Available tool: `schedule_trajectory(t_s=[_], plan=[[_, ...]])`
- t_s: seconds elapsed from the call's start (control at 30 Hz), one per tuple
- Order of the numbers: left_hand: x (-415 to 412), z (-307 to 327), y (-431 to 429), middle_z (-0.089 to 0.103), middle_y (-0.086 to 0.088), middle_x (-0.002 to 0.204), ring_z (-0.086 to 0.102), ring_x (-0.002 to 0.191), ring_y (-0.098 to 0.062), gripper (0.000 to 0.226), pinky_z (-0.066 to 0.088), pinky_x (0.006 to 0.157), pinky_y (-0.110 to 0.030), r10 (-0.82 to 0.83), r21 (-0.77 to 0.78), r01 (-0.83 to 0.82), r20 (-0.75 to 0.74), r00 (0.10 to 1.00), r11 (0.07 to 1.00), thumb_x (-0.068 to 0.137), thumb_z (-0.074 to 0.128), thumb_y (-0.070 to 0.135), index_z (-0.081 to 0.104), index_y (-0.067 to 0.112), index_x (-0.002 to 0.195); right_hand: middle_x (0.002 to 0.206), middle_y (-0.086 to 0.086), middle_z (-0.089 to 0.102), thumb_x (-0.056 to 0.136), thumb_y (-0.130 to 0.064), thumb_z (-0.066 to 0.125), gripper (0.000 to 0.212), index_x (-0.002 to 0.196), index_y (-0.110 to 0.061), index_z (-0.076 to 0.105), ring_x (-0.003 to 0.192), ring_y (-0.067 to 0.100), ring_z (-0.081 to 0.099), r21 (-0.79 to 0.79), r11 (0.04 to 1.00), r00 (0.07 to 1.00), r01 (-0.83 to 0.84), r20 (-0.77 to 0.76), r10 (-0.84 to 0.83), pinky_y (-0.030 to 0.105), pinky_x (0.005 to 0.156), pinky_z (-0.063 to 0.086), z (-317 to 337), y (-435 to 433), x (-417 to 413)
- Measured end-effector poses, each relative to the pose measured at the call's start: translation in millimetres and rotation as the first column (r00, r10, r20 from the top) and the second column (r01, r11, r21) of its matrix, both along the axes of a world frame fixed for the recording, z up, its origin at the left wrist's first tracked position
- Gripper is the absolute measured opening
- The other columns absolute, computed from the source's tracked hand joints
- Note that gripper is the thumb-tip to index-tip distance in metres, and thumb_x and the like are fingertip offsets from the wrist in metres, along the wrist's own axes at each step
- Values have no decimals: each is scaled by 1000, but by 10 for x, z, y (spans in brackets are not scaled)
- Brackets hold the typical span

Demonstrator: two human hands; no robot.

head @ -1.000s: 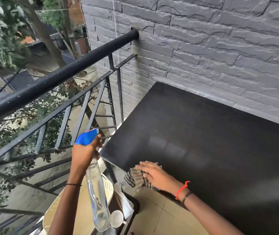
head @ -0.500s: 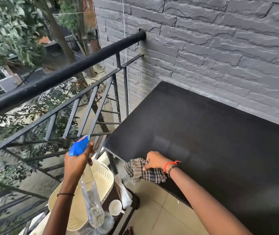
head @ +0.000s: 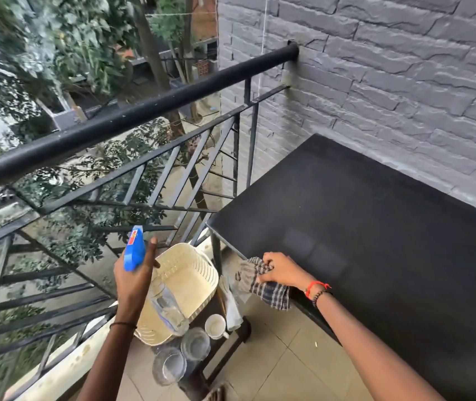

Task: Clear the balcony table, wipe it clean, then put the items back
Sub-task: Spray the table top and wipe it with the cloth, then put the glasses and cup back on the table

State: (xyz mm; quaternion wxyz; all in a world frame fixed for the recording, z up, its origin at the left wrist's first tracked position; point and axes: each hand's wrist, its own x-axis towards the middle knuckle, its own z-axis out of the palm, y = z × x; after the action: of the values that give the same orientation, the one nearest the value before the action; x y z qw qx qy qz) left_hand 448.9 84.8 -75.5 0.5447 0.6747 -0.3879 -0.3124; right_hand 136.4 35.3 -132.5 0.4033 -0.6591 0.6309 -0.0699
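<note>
Table (head: 361, 227), black: stands against the brick wall.
Cloth (head: 271, 293), checked: bunched at table's 8 o'clock edge; right hand (head: 281, 272) fingers curled, gripping it.
Spray bottle (head: 134, 250): 9 o'clock, off the table; left hand (head: 135, 282) wrapped round its neck.
Basket (head: 190, 273), cup (head: 216, 326): 7 o'clock, below.

A black railing (head: 144, 110) meets the grey brick wall (head: 404, 68); trees (head: 86, 53) stand beyond.

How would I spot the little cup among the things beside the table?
Start at the black table; below its left corner sits a cream basket. The cup stands at the basket's near right side: white and opaque, unlike the clear glasses.
</note>
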Motion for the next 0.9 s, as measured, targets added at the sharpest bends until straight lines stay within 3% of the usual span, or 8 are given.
schedule_trajectory(t_s=[0.1, 0.17, 0.23, 0.33, 0.43, 0.63, 0.73, 0.9], plan=[[81, -66, 4, 54, 0, 61, 47, 46, 0, 32, 39, 54, -23, -9, -26, 9, 1, 1000, 1000, 89, 64, 41, 60, 10, 80, 65, -6, 35, 67, -20, 85, 44, 70, -18, 41, 64, 10, 33, 43, 996, 972, 76, 219, -84, 27, 57, 25, 29, -5, 306], [166, -128, -26, 54, -2, 65, 49, 53, -8, 31, 40, 57, -27, -16, -44, 17, 17, 1000, 999, 90, 64, 41, 59, 11, 80, 65, -4, 38, 69, -17, 84, 42, 69, -18, 42, 65, 11, 37, 89, 991, 941, 98, 317, -121, 27, 59, 28, 11, -40, 565], [291, -230, -65, 52, -5, 70, 46, 60, -18, 31, 39, 62, -33, -2, -60, 3, 18, 1000, 998, 91, 64, 39, 56, 13, 78, 71, 3, 48, 70, -15, 83, 33, 77, -12, 51, 69, 16, 45, 151, 982, 915, 110, 370, -159, 29, 65, 36, -59, -89, 872], [429, -399, -114, 51, -1, 74, 45, 66, -17, 22, 39, 68, -36, 70, -67, -72, -31, 997, 995, 89, 66, 38, 55, 24, 76, 85, 11, 59, 71, -14, 82, 33, 89, 0, 58, 80, 20, 55, 221, 966, 887, 132, 409, -215, 35, 72, 44, -216, -165, 1287], [535, -632, -152, 48, -1, 75, 43, 67, -16, 22, 37, 69, -37, 121, -67, -123, -32, 992, 990, 89, 66, 40, 52, 33, 73, 94, 17, 65, 72, -11, 81, 29, 89, -8, 58, 87, 21, 60, 270, 948, 873, 169, 405, -271, 39, 82, 51, -449, -258, 1685], [709, -1192, -192, 46, 1, 73, 42, 64, -8, 24, 38, 63, -25, 112, -69, -116, -53, 992, 991, 90, 65, 36, 51, 24, 74, 85, 4, 57, 71, -14, 82, 31, 84, -13, 54, 85, 15, 52, 266, 951, 926, 156, 297, -234, 25, 68, 38, -1118, -471, 2220], [750, -1482, -156, 48, -2, 75, 44, 66, -9, 25, 39, 62, -22, 96, -46, -100, -82, 992, 994, 91, 65, 32, 52, 14, 80, 81, -3, 53, 74, -11, 79, 39, 70, -24, 43, 89, 14, 48, 322, 934, 936, 156, 253, -244, 21, 60, 37, -1486, -533, 2365], [782, -1801, -109, 52, 1, 83, 49, 71, -7, 20, 44, 66, -15, 80, -17, -83, -134, 988, 996, 92, 62, 27, 56, 8, 97, 107, 9, 59, 79, -13, 75, 34, 104, -11, 53, 102, 19, 55, 422, 897, 966, 129, 153, -210, 33, 94, 46, -1994, -614, 2505]])
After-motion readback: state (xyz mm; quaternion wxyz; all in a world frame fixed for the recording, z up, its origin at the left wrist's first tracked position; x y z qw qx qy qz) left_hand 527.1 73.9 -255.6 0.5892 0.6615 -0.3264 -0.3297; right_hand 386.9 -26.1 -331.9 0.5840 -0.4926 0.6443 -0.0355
